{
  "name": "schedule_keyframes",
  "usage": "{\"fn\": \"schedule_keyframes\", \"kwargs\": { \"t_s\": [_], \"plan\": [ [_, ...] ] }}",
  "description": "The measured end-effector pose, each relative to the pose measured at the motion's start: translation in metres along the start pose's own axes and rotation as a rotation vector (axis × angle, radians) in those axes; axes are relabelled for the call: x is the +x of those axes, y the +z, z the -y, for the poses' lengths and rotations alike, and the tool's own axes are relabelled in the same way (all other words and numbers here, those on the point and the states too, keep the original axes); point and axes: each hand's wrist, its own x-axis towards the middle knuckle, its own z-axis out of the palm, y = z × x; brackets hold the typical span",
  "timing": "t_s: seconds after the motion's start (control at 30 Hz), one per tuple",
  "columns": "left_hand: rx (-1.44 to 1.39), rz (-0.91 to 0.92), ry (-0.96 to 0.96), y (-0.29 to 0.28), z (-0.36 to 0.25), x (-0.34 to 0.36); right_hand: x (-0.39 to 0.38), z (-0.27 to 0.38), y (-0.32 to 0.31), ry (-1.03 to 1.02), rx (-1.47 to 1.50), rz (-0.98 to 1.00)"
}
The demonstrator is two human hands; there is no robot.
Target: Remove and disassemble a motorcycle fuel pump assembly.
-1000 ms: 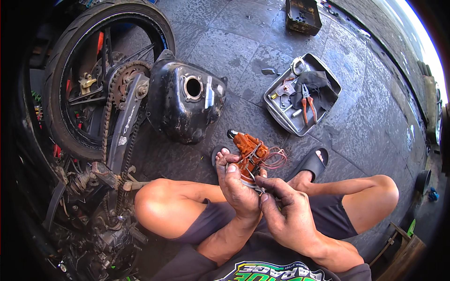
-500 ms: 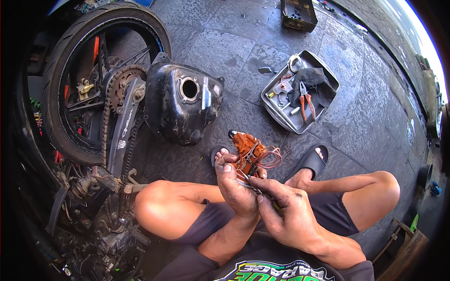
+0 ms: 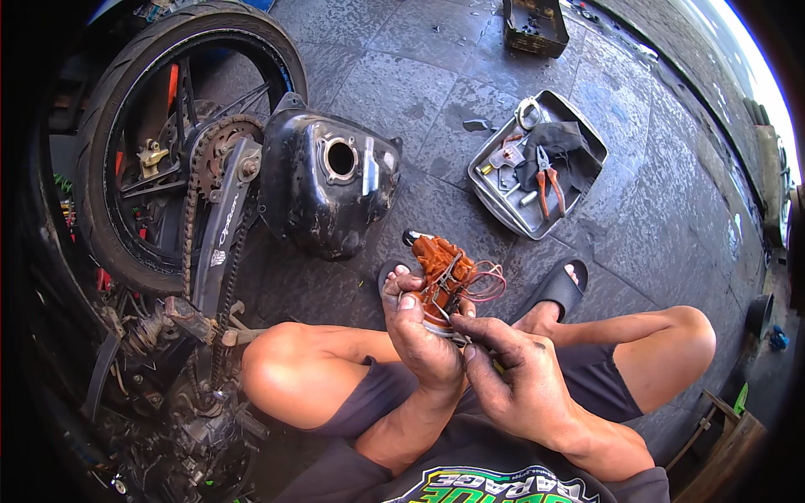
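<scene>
My left hand (image 3: 415, 331) is wrapped around an orange plastic fuel pump (image 3: 444, 267), held upright above my lap. Thin pinkish wires loop out from its right side, and its lower end has a pale round rim. Pinched between the thumb and fingers of my right hand (image 3: 520, 373) is a slim screwdriver. Its thin metal shaft (image 3: 447, 316) reaches to the pump's lower part beside my left thumb; a bit of yellow shows under my right fingers. Most of its handle is hidden by that hand, and the exact contact of the tip is too small to make out.
A black fuel tank (image 3: 331, 180) with a round opening lies left, beside a motorcycle wheel (image 3: 92, 151) and chain. Ahead right, a tray (image 3: 511, 220) holds orange-handled pliers (image 3: 549, 180), dark cloth and small parts. A dark box (image 3: 537, 42) stands farther off.
The pump has tilted slightly in my left hand, its top shifting a little left. The metal shaft now shows more plainly against the pump's lower part. Both hands keep their grip.
</scene>
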Motion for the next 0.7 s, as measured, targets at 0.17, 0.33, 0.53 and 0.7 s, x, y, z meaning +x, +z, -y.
{"fn": "schedule_keyframes", "kwargs": {
  "t_s": [0.17, 0.33, 0.53, 0.7],
  "plan": [
    [0.015, -0.006, 0.045, 0.000, 0.006, 0.000, -0.002, -0.005, 0.004, -0.019, 0.002, -0.023],
    [0.061, -0.053, 0.104, 0.005, 0.003, -0.001, -0.002, -0.008, 0.009, -0.079, -0.019, -0.090],
    [0.003, -0.052, 0.075, 0.009, -0.001, 0.000, 0.002, -0.008, 0.006, -0.129, -0.058, -0.065],
    [-0.099, -0.052, -0.058, 0.015, -0.007, -0.004, -0.001, -0.001, 0.002, -0.009, -0.002, -0.023]
  ]
}}
